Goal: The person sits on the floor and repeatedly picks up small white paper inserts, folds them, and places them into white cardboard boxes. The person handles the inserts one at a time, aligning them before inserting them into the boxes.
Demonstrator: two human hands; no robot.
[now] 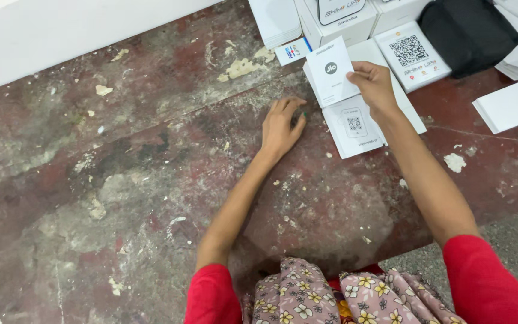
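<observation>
The right hand pinches a small white folded paper leaflet with a round grey mark by its right edge, thumb on the front and fingers behind, and holds it tilted up off the worn red-brown painted floor. It hangs just above a flat white card with a square black code pattern, which lies on the floor partly under a larger white sheet. The left hand rests palm down on the bare floor, fingers loosely spread and closed on nothing, well to the left of the card.

The leaflet looks thin and very light, stiff enough to stand from a single edge pinch yet easy to crease or bend. An edge or corner is the natural place to grip it, since its faces are smooth and give little purchase. The card below lies flat against the floor, so it would likely need a fingernail under one edge, or a slide, to lift.

Beyond them stand white cardboard boxes, and a black cloth pouch sits to their right. Whether the leaflet is one sheet or several folded together is hard to tell from this angle.
</observation>
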